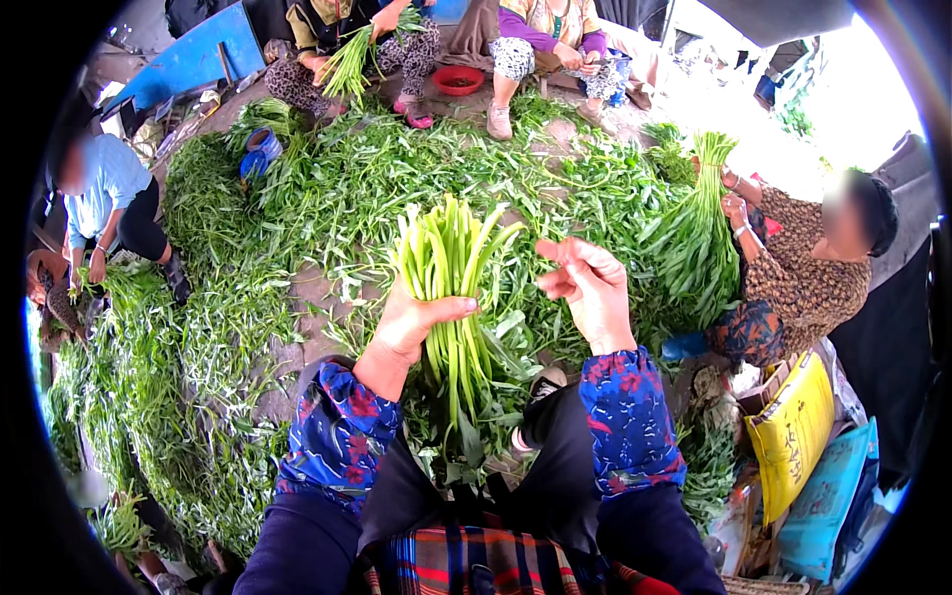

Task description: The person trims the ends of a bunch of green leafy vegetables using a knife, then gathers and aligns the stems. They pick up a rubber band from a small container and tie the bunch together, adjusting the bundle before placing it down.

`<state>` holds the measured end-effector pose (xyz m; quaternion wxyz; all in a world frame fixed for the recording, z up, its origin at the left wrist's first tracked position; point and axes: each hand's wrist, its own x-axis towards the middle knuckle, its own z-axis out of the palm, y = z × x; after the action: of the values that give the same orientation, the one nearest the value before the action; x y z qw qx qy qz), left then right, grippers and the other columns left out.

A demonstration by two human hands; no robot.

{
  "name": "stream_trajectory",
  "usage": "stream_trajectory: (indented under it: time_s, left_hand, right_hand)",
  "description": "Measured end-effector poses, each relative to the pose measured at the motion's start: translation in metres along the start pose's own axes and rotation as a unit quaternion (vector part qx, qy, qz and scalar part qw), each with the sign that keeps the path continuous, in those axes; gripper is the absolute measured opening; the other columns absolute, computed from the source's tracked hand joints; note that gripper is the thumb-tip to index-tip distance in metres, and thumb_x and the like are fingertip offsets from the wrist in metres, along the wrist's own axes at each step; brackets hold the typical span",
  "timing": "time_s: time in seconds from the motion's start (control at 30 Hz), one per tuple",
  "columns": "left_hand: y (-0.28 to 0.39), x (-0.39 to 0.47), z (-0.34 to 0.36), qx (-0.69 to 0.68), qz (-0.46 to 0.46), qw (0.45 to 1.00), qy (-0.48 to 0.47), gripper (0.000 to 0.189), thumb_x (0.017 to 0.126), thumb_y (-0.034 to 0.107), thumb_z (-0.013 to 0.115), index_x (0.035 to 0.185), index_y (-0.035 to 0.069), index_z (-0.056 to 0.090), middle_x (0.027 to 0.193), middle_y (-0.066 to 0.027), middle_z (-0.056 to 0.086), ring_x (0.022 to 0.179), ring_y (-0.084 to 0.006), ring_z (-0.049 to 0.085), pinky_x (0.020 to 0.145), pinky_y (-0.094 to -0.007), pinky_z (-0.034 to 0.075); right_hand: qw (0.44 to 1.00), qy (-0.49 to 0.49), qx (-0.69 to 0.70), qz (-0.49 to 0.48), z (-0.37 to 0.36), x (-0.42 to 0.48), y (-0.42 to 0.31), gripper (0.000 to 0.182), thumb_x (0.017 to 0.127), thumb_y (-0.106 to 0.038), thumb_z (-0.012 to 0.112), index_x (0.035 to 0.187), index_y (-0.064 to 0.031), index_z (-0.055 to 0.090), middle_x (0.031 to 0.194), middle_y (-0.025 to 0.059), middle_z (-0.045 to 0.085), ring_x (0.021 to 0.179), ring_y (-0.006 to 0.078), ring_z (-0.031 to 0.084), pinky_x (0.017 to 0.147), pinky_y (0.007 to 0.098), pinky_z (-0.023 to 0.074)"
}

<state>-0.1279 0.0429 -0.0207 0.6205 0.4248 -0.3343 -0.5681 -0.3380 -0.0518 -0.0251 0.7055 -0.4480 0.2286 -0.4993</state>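
Observation:
My left hand (416, 320) grips a bunch of water spinach (446, 260) around its pale green stems, cut ends up and leaves hanging down between my knees. The stem ends stand at slightly uneven heights. To the right of the stems is my right hand (584, 282), raised, its fingers bent and apart from the bunch; I see nothing in it. Loose leafy greens (342, 178) cover the ground in front of me.
Other people sit around the greens, some holding bunches, one at right with a large bunch (699, 223). A red basin (457, 80) lies ahead. A blue container (264, 143) rests among greens at left; a yellow sack (792, 435) stands at right.

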Motion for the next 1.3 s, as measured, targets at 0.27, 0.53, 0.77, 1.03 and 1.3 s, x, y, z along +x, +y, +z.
stream_trajectory:
  time_s: [0.27,0.53,0.77,1.03,1.3]
  left_hand:
    - [0.0,0.011,0.003,0.003,-0.029,1.0,-0.007,0.055,0.066,-0.007,0.071,0.116,0.002,0.05,0.096,-0.0044,0.061,0.085,-0.0151,0.06,0.076,-0.0291,0.05]
    - [-0.002,0.015,0.008,0.011,0.009,1.0,-0.018,0.048,0.066,-0.004,0.07,0.111,-0.001,0.053,0.092,-0.0081,0.063,0.079,-0.0174,0.062,0.071,-0.029,0.051]
    - [-0.009,0.015,0.006,0.044,0.015,0.997,-0.057,0.056,0.064,-0.002,0.072,0.116,0.0,0.052,0.103,-0.0074,0.06,0.086,-0.0163,0.06,0.075,-0.0298,0.05]
    - [-0.004,0.007,0.009,-0.048,-0.053,0.991,-0.114,0.055,0.063,0.001,0.071,0.115,-0.003,0.052,0.096,-0.0116,0.064,0.081,-0.023,0.064,0.072,-0.0347,0.053]
    - [-0.006,0.01,0.009,0.003,-0.043,0.987,-0.154,0.066,0.059,0.004,0.078,0.119,-0.001,0.051,0.106,-0.0071,0.062,0.098,-0.0178,0.058,0.09,-0.0319,0.044]
  right_hand:
    - [0.979,-0.031,-0.186,0.082,0.01,0.002,-0.006,0.051,0.085,-0.031,0.064,0.125,-0.0019,0.05,0.079,0.0099,0.065,0.049,0.0091,0.056,0.037,0.019,0.0375]
    - [0.962,-0.11,-0.208,0.142,0.019,-0.004,-0.001,0.102,0.07,-0.067,0.061,0.134,0.0069,0.032,0.124,0.0222,0.051,0.117,0.0286,0.05,0.088,0.0381,0.0465]
    - [0.97,-0.179,-0.113,0.118,0.027,-0.001,0.011,0.09,0.077,-0.061,0.061,0.135,0.003,0.033,0.128,0.009,0.05,0.111,0.014,0.047,0.09,0.0305,0.0403]
    - [0.982,-0.136,0.016,0.131,0.037,-0.004,0.036,0.072,0.083,-0.06,0.051,0.127,-0.0041,0.044,0.108,0.0017,0.058,0.101,0.0124,0.054,0.084,0.0298,0.0438]
    - [0.986,-0.073,0.109,0.1,0.039,-0.006,0.043,0.062,0.081,-0.051,0.059,0.123,-0.0078,0.045,0.109,0.0039,0.058,0.096,0.0152,0.056,0.083,0.031,0.0454]
